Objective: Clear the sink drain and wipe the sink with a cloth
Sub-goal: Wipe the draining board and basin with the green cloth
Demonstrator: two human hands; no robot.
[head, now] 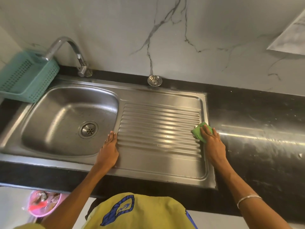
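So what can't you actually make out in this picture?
- Head view: the right hand covers most of the green cloth.
- The pink bin is partly hidden by the left arm; its contents are blurred.
- The teal basket is cut off by the left edge.

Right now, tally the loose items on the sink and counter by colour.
Green: 1, cloth under right hand
Teal: 1, plastic basket
Silver: 1, drain strainer
Total: 3

Open room is left on the ribbed drainboard (pixel 158 129) between the left hand (pixel 109 148) and right hand (pixel 212 141). The basin's back corner is crowded by the basket (pixel 24 78) and tap (pixel 69 52).
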